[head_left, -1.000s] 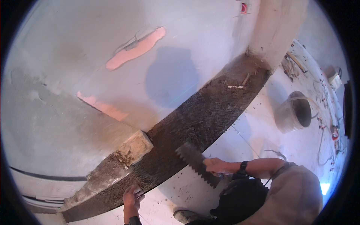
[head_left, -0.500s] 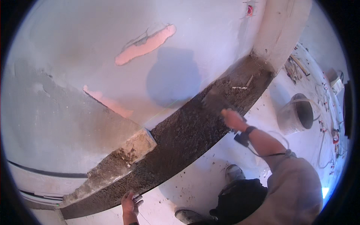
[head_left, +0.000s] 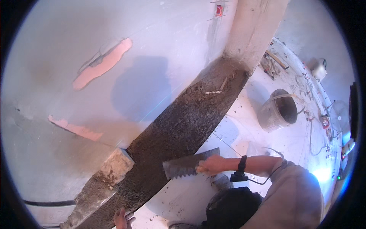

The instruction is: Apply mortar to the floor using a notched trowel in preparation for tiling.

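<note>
My right hand [head_left: 211,165] is closed round the handle of a notched trowel [head_left: 187,164], whose toothed edge faces me. The trowel's left end overlaps the near edge of a long strip of dark, rough mortar [head_left: 171,126], and its right end reaches over the pale floor. Whether the blade touches the mortar I cannot tell. My left hand [head_left: 121,219] is at the lower edge, beside the near end of the strip. Its fingers are loosely bent and apart, with nothing plainly held. Thin pale strips [head_left: 214,92] lie on the mortar at the far end.
A plastered wall with pink patches [head_left: 103,65] runs behind the strip, with a broken masonry edge [head_left: 118,166] at near left and a pillar [head_left: 248,34] at the far end. A bucket [head_left: 280,110] stands on the floor at right. Cables and debris lie beyond it.
My right hand has brought the trowel from over the mortar's middle toward me, to its near edge. The view has shifted right. My left hand sits lower in the picture.
</note>
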